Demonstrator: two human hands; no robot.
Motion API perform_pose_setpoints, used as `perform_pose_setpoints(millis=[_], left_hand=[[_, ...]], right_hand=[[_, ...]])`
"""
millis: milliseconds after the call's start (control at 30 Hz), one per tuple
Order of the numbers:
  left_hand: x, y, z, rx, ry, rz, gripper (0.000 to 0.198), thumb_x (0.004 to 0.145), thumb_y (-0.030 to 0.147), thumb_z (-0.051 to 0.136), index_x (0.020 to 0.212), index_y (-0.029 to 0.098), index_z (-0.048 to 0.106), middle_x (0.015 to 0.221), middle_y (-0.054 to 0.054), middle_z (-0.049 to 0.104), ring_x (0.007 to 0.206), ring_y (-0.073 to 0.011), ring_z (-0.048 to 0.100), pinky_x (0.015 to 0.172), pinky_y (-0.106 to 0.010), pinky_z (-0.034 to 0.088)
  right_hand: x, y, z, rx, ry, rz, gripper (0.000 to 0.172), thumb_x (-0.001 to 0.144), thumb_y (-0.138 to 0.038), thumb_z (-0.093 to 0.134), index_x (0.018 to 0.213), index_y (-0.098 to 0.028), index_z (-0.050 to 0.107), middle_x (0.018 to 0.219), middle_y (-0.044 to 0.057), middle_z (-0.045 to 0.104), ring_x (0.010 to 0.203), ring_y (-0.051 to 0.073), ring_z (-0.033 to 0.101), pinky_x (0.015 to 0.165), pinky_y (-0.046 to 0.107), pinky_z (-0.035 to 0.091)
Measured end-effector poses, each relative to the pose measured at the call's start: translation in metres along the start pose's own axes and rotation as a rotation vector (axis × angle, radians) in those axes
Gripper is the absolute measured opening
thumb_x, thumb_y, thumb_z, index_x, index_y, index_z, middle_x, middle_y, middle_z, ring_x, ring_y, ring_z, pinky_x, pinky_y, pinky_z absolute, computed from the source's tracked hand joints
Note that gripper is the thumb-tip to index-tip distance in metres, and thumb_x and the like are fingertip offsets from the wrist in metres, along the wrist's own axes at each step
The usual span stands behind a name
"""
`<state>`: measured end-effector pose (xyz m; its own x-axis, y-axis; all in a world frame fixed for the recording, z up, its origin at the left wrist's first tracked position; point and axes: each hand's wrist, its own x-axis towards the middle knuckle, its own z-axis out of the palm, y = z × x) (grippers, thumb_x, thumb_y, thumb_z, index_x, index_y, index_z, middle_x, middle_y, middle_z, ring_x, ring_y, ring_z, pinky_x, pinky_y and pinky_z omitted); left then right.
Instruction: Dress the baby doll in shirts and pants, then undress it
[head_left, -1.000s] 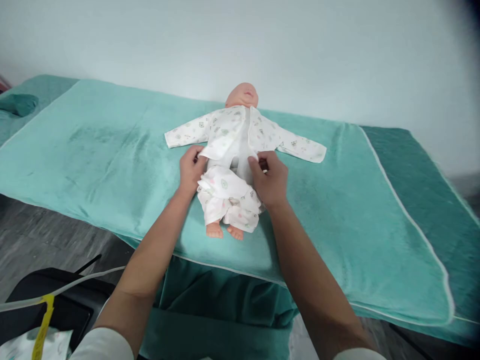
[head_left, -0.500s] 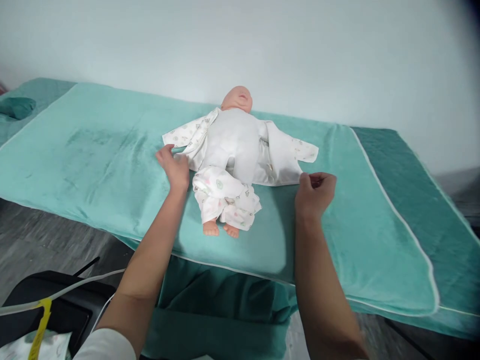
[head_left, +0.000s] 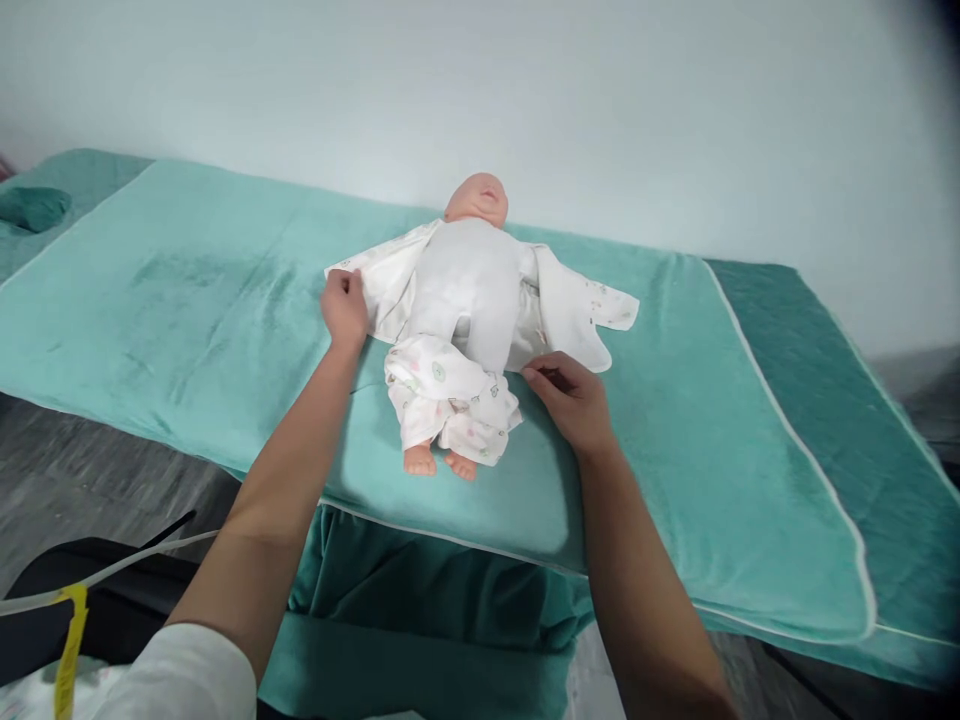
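White shirt [head_left: 574, 312] cloth is pinched in the left hand [head_left: 345, 308]; the right hand [head_left: 574, 400] has come inward from the shirt's outer corner to its lower hem, fingertips together, though whether they grip I cannot tell. The left front is now spread outward. The doll [head_left: 472, 265] lies mid-bed on green bed [head_left: 225, 300] covers, head [head_left: 476, 198] by the far edge, lower legs inside bunched trousers [head_left: 435, 370].

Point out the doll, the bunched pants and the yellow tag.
Doll [head_left: 471, 265]: head view, on its white torso.
Bunched pants [head_left: 448, 378]: head view, on the patterned front.
Yellow tag [head_left: 69, 652]: head view, on its hanging strip.
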<state>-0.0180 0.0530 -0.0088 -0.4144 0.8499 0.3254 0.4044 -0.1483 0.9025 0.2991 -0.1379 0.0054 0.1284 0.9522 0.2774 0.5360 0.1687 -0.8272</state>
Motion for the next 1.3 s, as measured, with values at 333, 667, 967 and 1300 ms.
perform_pose_setpoints(millis=[333,667,967,1300], left_hand=[[-0.030,0.018,-0.018,0.027,0.106,0.221,0.005,0.090,0.019,0.065,0.091,0.022,0.061,0.097,-0.004,0.063,0.098,-0.0200,0.056,0.100,-0.035,0.042],[-0.084,0.039,-0.054,-0.416,-0.764,-0.078,0.025,0.078,0.036,0.080,0.095,0.018,0.076,0.079,0.001,0.063,0.070,-0.0108,0.052,0.065,-0.023,0.039],[-0.089,0.044,-0.079,-0.388,-0.993,-0.099,0.026,0.071,0.020,0.079,0.097,0.018,0.079,0.084,0.001,0.060,0.074,-0.0102,0.049,0.065,-0.021,0.038],[-0.095,0.030,-0.088,-0.436,-1.044,-0.220,0.027,0.088,0.041,0.076,0.101,0.018,0.078,0.073,0.000,0.068,0.060,-0.0091,0.058,0.058,-0.021,0.046]], right_hand=[[-0.001,-0.003,0.002,0.215,-0.325,0.001,0.034,0.080,-0.049,0.085,0.097,-0.024,0.070,0.101,0.002,0.069,0.086,0.018,0.062,0.079,0.033,0.050],[0.002,-0.006,0.011,0.284,-0.302,-0.188,0.015,0.090,-0.037,0.077,0.088,-0.025,0.069,0.094,0.002,0.065,0.084,0.017,0.059,0.076,0.033,0.045],[-0.007,-0.001,0.020,0.132,-0.089,-0.122,0.013,0.087,-0.033,0.078,0.086,-0.024,0.069,0.086,-0.001,0.067,0.073,0.015,0.057,0.070,0.032,0.043],[-0.003,-0.011,0.010,0.197,-0.309,-0.216,0.018,0.093,-0.041,0.074,0.088,-0.024,0.069,0.095,0.003,0.066,0.086,0.017,0.061,0.076,0.033,0.047]])
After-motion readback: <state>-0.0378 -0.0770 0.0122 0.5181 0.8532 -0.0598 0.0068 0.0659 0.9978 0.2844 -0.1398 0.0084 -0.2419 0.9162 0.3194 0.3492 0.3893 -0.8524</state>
